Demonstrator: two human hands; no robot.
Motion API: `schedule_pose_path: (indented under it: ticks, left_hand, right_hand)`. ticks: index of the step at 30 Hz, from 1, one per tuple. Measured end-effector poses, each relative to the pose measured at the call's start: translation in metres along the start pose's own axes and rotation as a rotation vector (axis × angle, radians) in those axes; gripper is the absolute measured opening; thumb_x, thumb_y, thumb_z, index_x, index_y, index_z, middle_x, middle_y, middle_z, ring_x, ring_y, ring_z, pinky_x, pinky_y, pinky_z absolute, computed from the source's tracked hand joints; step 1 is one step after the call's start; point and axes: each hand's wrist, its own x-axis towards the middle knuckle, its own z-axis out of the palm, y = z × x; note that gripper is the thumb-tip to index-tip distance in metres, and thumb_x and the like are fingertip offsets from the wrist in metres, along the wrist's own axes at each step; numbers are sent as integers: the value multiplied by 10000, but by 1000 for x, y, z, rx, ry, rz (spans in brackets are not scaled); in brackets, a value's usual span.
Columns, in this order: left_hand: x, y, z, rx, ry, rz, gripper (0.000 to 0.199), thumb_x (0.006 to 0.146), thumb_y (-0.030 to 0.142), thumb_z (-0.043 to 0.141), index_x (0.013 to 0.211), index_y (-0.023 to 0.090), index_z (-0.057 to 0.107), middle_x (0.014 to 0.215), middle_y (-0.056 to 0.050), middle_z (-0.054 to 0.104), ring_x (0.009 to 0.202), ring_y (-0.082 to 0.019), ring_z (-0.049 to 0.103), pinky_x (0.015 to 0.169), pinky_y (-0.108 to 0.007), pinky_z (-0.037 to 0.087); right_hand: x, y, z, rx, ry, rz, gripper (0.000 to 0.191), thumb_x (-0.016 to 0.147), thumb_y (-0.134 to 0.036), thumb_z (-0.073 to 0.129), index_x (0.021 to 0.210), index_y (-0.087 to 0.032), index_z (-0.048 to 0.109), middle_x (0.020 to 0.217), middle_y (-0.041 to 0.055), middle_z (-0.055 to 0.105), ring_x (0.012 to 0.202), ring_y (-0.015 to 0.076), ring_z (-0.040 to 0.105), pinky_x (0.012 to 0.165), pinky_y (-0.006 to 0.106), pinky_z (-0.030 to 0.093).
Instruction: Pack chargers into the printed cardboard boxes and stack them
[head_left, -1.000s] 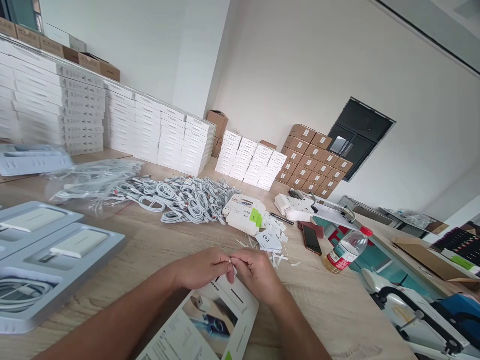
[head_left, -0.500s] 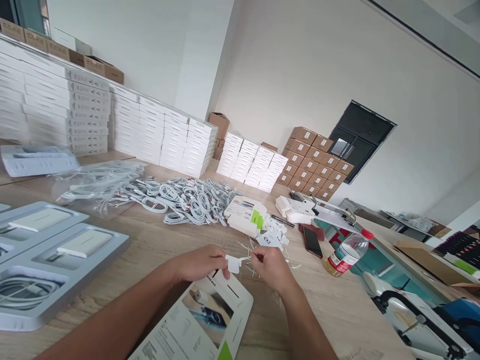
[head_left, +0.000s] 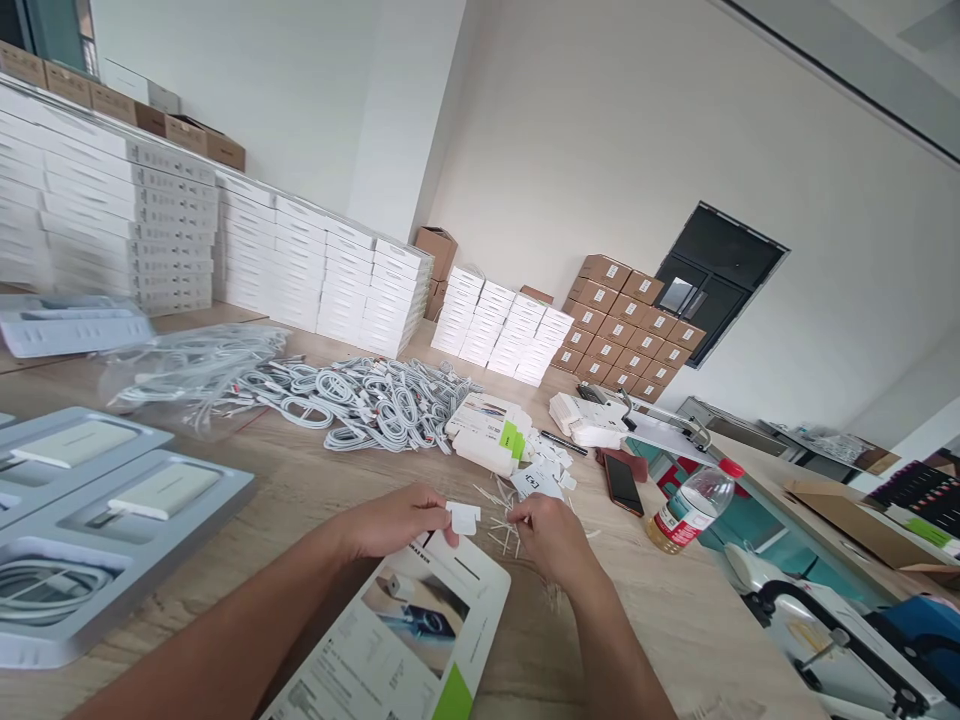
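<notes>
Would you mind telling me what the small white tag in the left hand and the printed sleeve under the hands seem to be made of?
The small white tag, pinched by the left hand, looks like thin matte plastic or card; hard to tell. The printed sleeve looks like coated cardboard: flat, photo-printed, slightly glossy. The tabletop shows a wood-grain finish, probably laminate.

We see our two bare forearms reaching into view, our left hand (head_left: 397, 522) and right hand (head_left: 551, 535) without gloves, rings, watch or sleeves anywhere along them.

one bottle (head_left: 690, 506), one phone (head_left: 623, 484)
</notes>
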Motion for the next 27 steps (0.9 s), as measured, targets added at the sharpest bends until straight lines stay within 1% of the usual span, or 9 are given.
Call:
schedule_pose_path:
  ticks: [3,5,8,10,14,16,20,23,27]
  left_hand:
    - [-1,1,2,25,-17,15,328,815,435,554,747,217,790,579,10,451,546,-151,370,533,-275,243]
    - [-2,2,3,44,-11,25,344,830,434,541,765,208,792,575,17,415,550,-146,359,538,-276,240]
    - [-2,1,4,33,4,32,337,834,416,548,776,187,788,586,20,435,568,-140,361,551,-272,242]
    - [0,-1,3,19,9,39,309,816,413,583,783,178,779,614,17,506,593,-140,395,565,-265,259]
    - [6,-9,0,-79,34,38,272,733,411,677,810,162,756,706,-7,640,648,-165,516,592,-255,330]
    - [9,-14,-1,-181,62,19,295,672,344,710,901,160,731,758,-17,676,665,-181,567,595,-256,370]
    - [11,-16,-3,-326,186,-53,572,584,233,731,1147,175,650,824,-25,698,750,-225,635,630,-277,433]
    - [9,-12,-3,-433,173,-65,482,560,255,760,1028,155,697,831,-46,707,781,-245,649,662,-297,450]
    - [6,-8,-1,-592,121,-95,288,558,300,782,786,153,687,732,-37,702,662,-214,629,616,-297,438]
  right_hand:
    - [2,-15,3,200,48,-22,256,844,-128,569,959,-252,762,949,54,757,827,203,697,723,304,521]
    - [3,-27,7,347,21,-53,232,893,-212,566,1047,-249,736,972,47,748,868,196,688,759,308,527]
    - [4,-37,11,431,-6,-50,174,883,-223,586,921,-246,755,868,22,749,801,186,677,733,304,523]
    - [5,-36,11,459,34,11,146,852,-226,607,834,-227,752,804,20,743,731,179,660,681,294,518]
    - [6,-31,8,531,120,101,154,839,-294,608,832,-197,727,753,27,719,625,158,600,578,269,484]
    - [6,-32,7,532,127,74,156,856,-302,595,839,-201,711,746,21,703,603,148,571,560,262,463]
    - [3,-39,7,411,116,-75,143,897,-250,559,846,-222,690,785,19,686,677,156,588,594,258,447]
    - [1,-41,7,306,124,-169,160,918,-213,532,862,-234,680,818,30,674,753,175,611,645,273,459]
    - [1,-40,8,252,196,-243,176,937,-189,502,915,-232,671,870,52,678,827,197,623,728,310,486]
